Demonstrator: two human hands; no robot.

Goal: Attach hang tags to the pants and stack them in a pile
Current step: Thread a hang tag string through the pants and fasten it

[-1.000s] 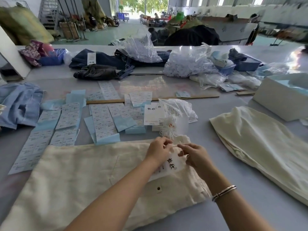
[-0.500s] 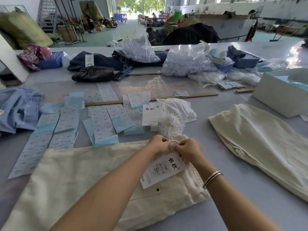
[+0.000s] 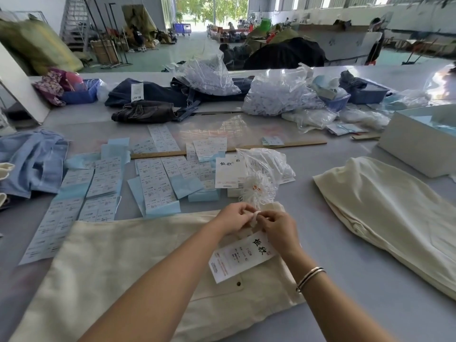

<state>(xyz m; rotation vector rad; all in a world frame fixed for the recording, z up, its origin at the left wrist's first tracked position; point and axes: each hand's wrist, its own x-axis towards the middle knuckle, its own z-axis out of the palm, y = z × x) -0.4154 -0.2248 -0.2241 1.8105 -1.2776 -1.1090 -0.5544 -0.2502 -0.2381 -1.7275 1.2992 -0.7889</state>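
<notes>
pinching at pants [image 3: 128,262] waistband edge, left hand [image 3: 233,217] and right hand [image 3: 280,229]

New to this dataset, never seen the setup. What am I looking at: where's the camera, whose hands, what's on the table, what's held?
There is no robot. One wide-angle camera sits on a person's head and looks down at their own bare hands. On the grey table, cream pants lie in front of the person. The left hand and right hand meet at the waistband, and both pinch something small and white between them, probably the fastener of the hang tag lying on the pants. More cream pants lie at the right. Sheets of stickers, spare tags and a bag of fasteners lie beyond.
</notes>
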